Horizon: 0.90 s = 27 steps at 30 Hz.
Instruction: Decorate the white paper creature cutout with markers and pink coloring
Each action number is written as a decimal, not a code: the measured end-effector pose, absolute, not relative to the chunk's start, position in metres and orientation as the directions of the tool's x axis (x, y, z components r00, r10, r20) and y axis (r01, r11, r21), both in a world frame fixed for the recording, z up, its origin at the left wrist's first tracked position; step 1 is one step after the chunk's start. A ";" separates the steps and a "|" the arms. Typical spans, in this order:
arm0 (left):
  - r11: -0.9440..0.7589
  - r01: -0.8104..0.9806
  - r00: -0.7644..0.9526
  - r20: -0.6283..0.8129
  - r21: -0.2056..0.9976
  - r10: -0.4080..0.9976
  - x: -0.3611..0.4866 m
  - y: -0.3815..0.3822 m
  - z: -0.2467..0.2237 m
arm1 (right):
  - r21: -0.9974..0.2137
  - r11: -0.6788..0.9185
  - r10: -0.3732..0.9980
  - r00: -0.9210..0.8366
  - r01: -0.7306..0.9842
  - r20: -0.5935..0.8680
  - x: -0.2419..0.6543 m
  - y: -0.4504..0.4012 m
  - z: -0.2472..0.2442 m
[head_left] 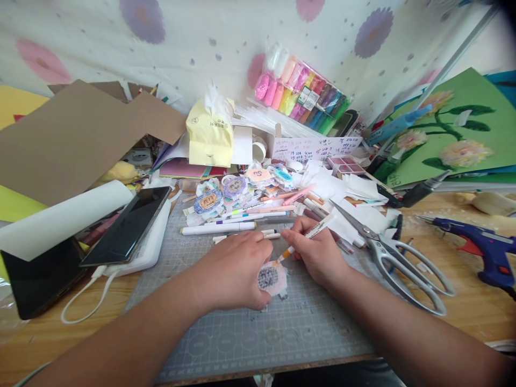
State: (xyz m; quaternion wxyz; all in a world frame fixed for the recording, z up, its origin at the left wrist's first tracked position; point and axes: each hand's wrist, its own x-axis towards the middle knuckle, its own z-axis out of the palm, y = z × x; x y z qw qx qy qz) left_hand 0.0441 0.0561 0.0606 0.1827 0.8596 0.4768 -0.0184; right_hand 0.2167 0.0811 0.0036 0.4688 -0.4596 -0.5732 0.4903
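My left hand (237, 266) grips a small pale paper cutout (273, 278) by its left side, thumb below and fingers above. A dark grey patterned patch sits in the middle of the cutout, with pale pink around it. In my right hand (312, 250) is a marker (320, 226) with a white barrel and an orange-yellow front end. Its tip touches the cutout's upper edge, where a small orange mark shows. Both hands are over the grey cutting mat (242, 338). Beyond them lie several coloured cutouts (234, 187) and loose markers (217, 228).
Large scissors (387, 252) lie open at the right, near a blue glue gun (479, 247). A phone (129, 223) rests on a white cabled device (153, 247) at the left. Behind are a yellow tissue pack (210, 134), a pack of coloured clay (304, 88) and paper scraps (350, 188).
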 end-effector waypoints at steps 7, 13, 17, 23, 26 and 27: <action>-0.493 0.819 0.555 -0.194 0.293 0.809 0.043 0.057 0.060 | -0.996 0.077 0.986 -0.153 0.043 0.070 0.218 0.080 0.001; -0.483 0.821 0.553 -0.210 0.305 0.806 0.043 0.057 0.061 | -0.994 0.093 0.984 -0.160 0.049 0.084 0.218 0.081 0.001; -0.479 0.823 0.549 -0.214 0.305 0.808 0.043 0.057 0.061 | -0.995 0.087 0.985 -0.151 0.039 0.080 0.218 0.081 0.002; -0.471 0.825 0.546 -0.225 0.312 0.807 0.043 0.057 0.061 | -0.993 0.104 0.986 -0.138 0.054 0.096 0.218 0.080 0.001; -0.467 0.826 0.543 -0.226 0.316 0.809 0.043 0.057 0.061 | -0.992 0.111 0.984 -0.147 0.059 0.101 0.218 0.080 0.001; -0.466 0.825 0.543 -0.224 0.318 0.809 0.043 0.057 0.061 | -0.993 0.109 0.984 -0.145 0.052 0.100 0.218 0.080 0.001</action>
